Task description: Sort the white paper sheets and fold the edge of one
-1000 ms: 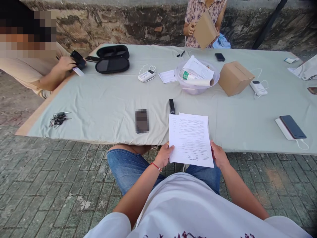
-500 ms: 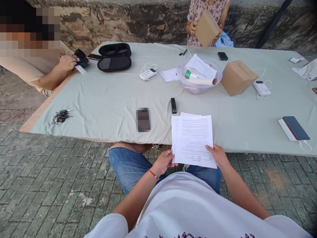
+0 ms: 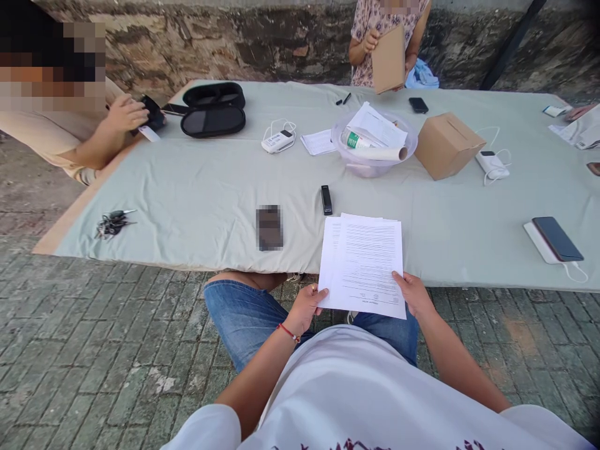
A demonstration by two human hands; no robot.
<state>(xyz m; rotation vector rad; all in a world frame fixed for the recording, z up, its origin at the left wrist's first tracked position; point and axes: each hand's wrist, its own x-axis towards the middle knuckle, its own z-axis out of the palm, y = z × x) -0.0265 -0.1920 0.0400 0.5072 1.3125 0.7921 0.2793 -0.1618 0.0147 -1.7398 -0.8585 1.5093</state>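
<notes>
Several printed sheets of paper [image 3: 368, 262] overlap in a loose, slightly fanned stack over my lap, their far part reaching over the table's near edge. My left hand [image 3: 305, 306] pinches the stack's lower left edge, thumb on top. At the lower right edge, my right hand [image 3: 413, 295] grips the paper the same way, its other fingers partly hidden beneath. Just beyond the sheets lies a small black device [image 3: 326, 200]. A blurred dark rectangular object [image 3: 269, 227] rests to their left.
The cloth-covered table [image 3: 210, 194] carries keys [image 3: 115, 224], a black case [image 3: 213, 119], a plastic bowl [image 3: 370, 165] of papers, a cardboard box [image 3: 447, 147], and a phone [image 3: 557, 239] on a white power bank. Across from me a person holds a cardboard piece [image 3: 389, 59]; another person's hand [image 3: 126, 112] is left.
My left hand has shifted slightly left with the sheets beneath, fanning the stack a little wider. The person opposite has turned the cardboard more upright.
</notes>
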